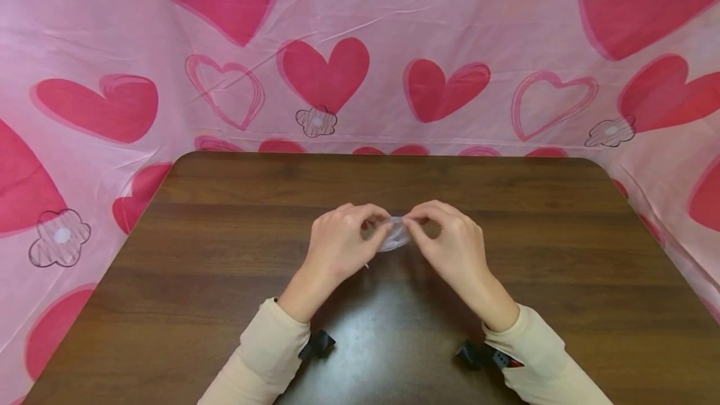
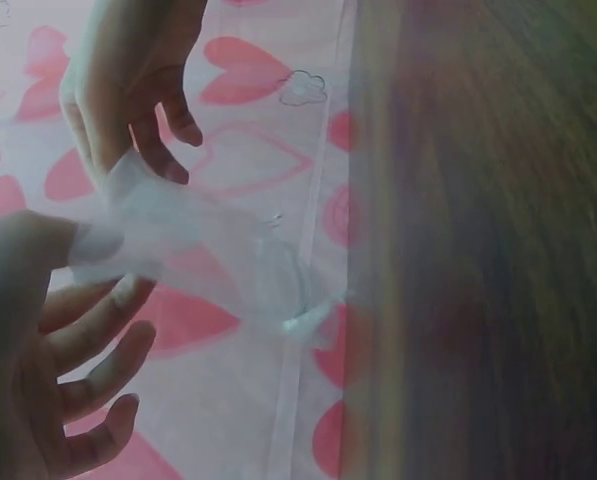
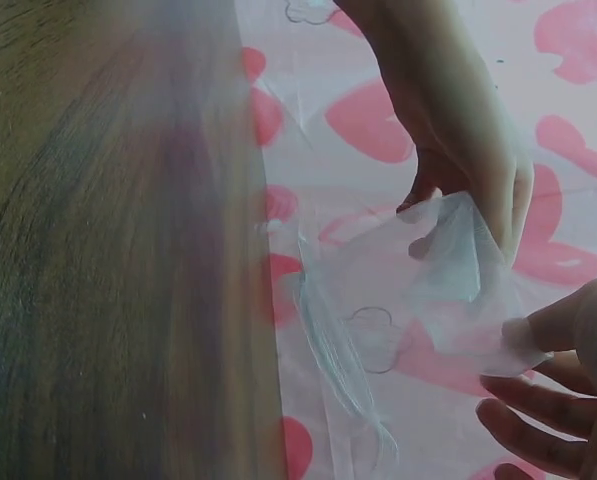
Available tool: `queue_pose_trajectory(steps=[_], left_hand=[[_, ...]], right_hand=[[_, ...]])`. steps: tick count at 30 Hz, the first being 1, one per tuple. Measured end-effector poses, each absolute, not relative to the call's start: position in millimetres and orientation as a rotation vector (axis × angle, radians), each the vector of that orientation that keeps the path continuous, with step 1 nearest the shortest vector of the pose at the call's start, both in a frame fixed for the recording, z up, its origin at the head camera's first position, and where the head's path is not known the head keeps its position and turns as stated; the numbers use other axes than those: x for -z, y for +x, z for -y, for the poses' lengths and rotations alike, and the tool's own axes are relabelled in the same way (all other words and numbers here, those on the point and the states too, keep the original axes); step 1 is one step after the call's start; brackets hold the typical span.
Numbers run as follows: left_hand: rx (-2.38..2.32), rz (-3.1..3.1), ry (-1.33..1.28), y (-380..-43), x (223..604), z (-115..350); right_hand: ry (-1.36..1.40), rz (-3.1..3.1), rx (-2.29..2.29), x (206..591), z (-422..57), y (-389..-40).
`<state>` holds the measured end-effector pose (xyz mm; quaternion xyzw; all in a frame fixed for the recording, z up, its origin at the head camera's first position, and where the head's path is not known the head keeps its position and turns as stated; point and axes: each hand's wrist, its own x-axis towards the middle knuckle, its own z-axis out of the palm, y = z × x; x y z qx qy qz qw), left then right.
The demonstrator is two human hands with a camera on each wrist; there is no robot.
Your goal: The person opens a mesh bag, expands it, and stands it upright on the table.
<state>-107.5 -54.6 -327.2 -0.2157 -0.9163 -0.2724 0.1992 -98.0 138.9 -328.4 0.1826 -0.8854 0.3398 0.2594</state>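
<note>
A small clear plastic bag (image 1: 396,235) hangs between the two hands above the middle of the table. My left hand (image 1: 344,239) pinches one upper corner of it between thumb and forefinger. The opposite corner is pinched by my right hand (image 1: 452,242) in the same manner. In the left wrist view the thin clear bag (image 2: 213,235) stretches from one hand to the other, its lower edge crumpled. From the right wrist view the bag (image 3: 408,290) looks see-through, with a gathered, wrinkled strip along its lower edge. Whether anything lies inside cannot be made out.
A dark brown wooden table (image 1: 225,280) spreads under both hands. Behind and beside it hangs a pink cloth (image 1: 388,30) printed with hearts. Small black wrist devices (image 1: 317,345) sit at the beige sleeves (image 1: 264,349).
</note>
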Motion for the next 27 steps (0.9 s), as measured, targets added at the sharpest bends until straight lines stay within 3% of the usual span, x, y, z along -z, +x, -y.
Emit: queue_pose_trajectory(steps=[27], left_hand=[[0.764, 2.543, -0.597, -105.9, 325.8, 54.6]], right_hand=[[0.558, 2.338, -1.172, 327.6, -134.0, -95.5]])
